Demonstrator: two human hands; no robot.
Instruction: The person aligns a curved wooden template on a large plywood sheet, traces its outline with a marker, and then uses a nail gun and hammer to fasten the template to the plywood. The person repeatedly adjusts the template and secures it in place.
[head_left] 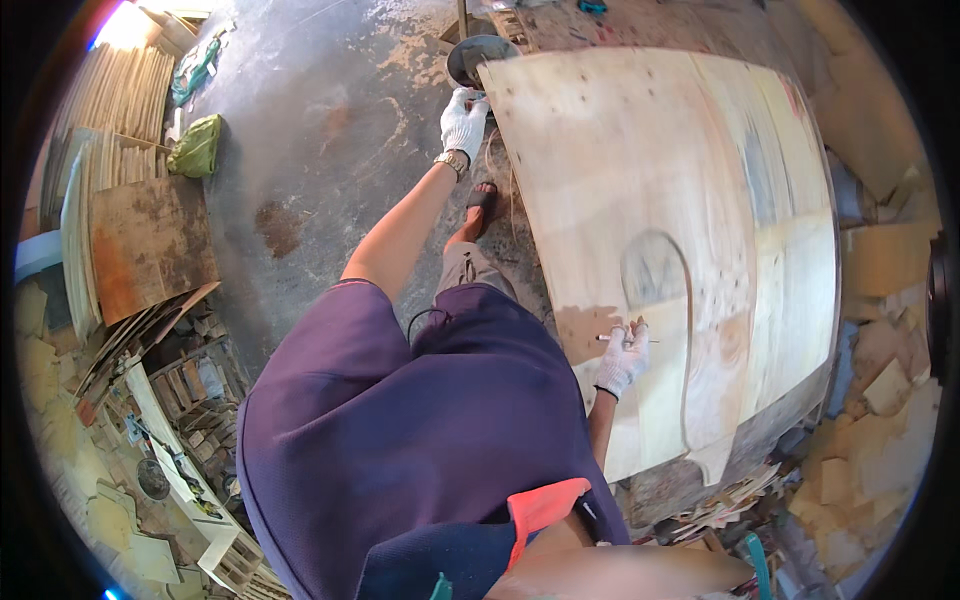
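A large pale plywood sheet (600,150) lies to my right, with a dark curved line or edge (688,340) running across its near half. My right hand (623,362), in a white knit glove, is over the near left part of the sheet. Its closed fingers hold a thin pen or pencil (603,338) crosswise. Stretched forward, my left hand (462,125) wears a white glove and has a watch (453,162) at the wrist. Its fingers are closed beside the sheet's far left corner; what they hold, if anything, is too small to make out.
Beyond my left hand stands a dark round basin (478,60). Stacked boards (125,95) and a stained panel (150,240) lean at the left, near a green bag (196,146). Wood scraps (720,510) lie beyond the sheet's near edge. My sandaled foot (483,205) is on the concrete floor (310,130).
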